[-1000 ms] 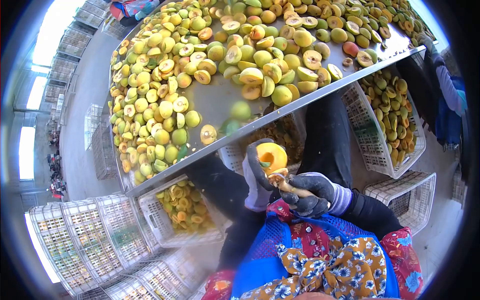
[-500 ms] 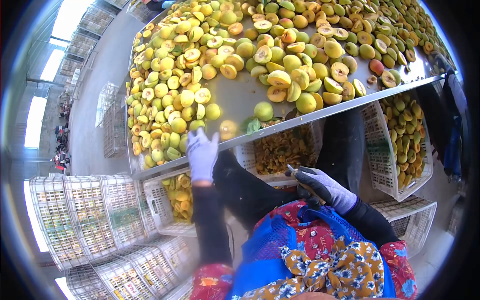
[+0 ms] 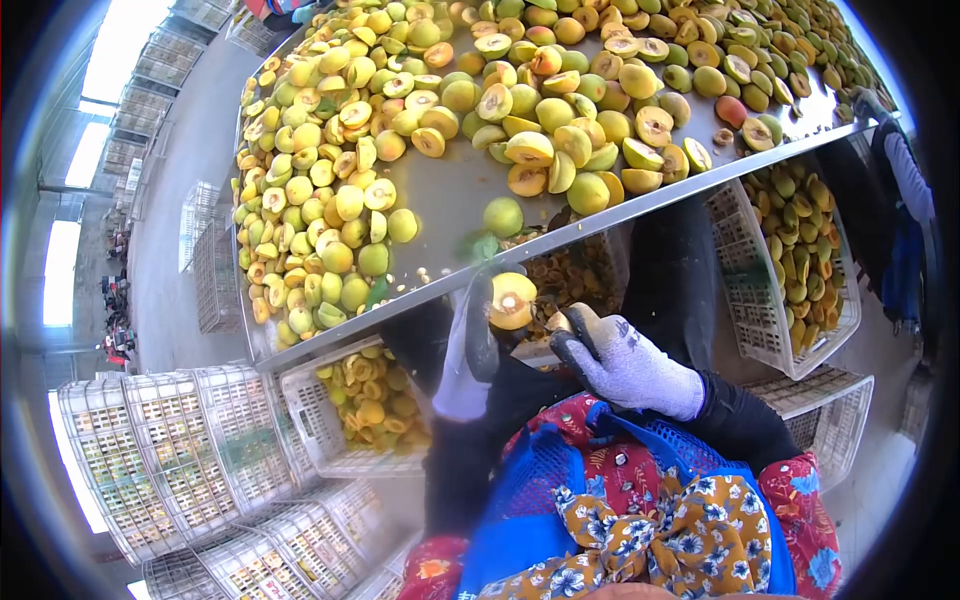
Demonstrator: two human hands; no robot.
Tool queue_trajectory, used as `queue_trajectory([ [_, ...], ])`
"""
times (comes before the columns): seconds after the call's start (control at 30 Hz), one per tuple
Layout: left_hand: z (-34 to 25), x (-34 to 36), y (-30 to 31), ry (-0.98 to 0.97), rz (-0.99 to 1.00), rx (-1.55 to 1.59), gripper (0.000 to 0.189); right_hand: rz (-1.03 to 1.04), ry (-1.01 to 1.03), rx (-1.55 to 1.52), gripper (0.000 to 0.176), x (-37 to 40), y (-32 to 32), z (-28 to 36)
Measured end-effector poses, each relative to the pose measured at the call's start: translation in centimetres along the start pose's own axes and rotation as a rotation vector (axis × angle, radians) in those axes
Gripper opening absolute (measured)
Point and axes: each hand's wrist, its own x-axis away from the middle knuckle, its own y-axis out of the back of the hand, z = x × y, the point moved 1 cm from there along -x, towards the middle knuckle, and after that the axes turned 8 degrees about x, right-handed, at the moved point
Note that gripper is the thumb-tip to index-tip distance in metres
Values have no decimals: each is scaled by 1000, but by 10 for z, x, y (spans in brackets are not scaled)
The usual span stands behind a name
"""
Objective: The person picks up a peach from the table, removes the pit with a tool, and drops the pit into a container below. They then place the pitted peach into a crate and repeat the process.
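My left hand (image 3: 475, 345), in a pale lilac glove with dark fingers, grips a peach half (image 3: 512, 300) just past the table's front edge. The cut yellow face shows, with a pale middle. To its right, my gloved right hand (image 3: 620, 360) is closed, its fingertips close to the fruit. A small light-tan piece (image 3: 559, 322) shows at those fingertips. The slim hand tool seen in this hand earlier is mostly hidden now. Halved and whole yellow-green peaches (image 3: 330, 200) cover much of the metal table (image 3: 445, 190).
Below the table edge, a crate (image 3: 535, 355) holds peach scraps. Crates of peach halves stand at left (image 3: 300, 400) and right (image 3: 745, 290). Stacked white crates (image 3: 150, 450) fill the lower left. Another person's gloved arm (image 3: 905, 175) reaches in at far right.
My left hand has come back from the table toward my right hand, bringing a peach half that lay near the edge. My right hand has turned and risen slightly. The view has shifted a little.
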Motion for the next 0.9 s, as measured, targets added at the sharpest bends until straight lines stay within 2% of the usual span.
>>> queue_trajectory([
  [0.03, 3, 5, -7, 14, 22, 22, 38, 44, -146, -60, 31, -1, -1, 3],
  [0.1, 7, 17, -16, -21, 122, -28, 42, -51, -5, 17, 23, 0, 4, 11],
  [0.2, 13, 32, -29, -155, 172, -151, 40, -102, 70, 73, 22, 5, 5, 12],
  [0.3, 32, 25, -20, -238, 82, -159, 33, -50, 124, 192, 26, 14, -8, 5],
  [0.37, 45, 23, -16, -330, -21, -239, 32, -65, 173, 145, 29, 15, -19, -3],
  [0.4, 46, 25, -20, -424, -50, -368, 31, -109, 195, 41, 27, 13, -22, -5],
  [0.47, 43, 32, -31, -608, -110, -626, 30, 17, -13, -363, 24, 14, -19, -4],
  [0.53, 41, 34, -34, -606, -127, -694, 27, 362, -485, -951, 22, 9, 4, 13],
  [0.63, 41, 32, -33, -597, -100, -817, 25, 353, -184, -815, 20, 15, 5, -2],
  [0.7, 39, 31, -32, -519, -72, -935, 24, 329, -329, -845, 23, 19, -1, 2],
  [0.77, 44, 23, -21, -561, -4, -1000, 24, 411, -516, -954, 25, 15, -2, -4],
  [0.8, 45, 20, -20, -581, 29, -1032, 24, 399, -416, -949, 29, 14, 1, -5],
  [0.83, 45, 22, -24, -442, -33, -850, 26, 387, -316, -943, 32, 14, 3, -6],
  [0.9, 54, 25, -28, -606, -92, -809, 26, 391, -266, -998, 37, 14, 2, -6],
])
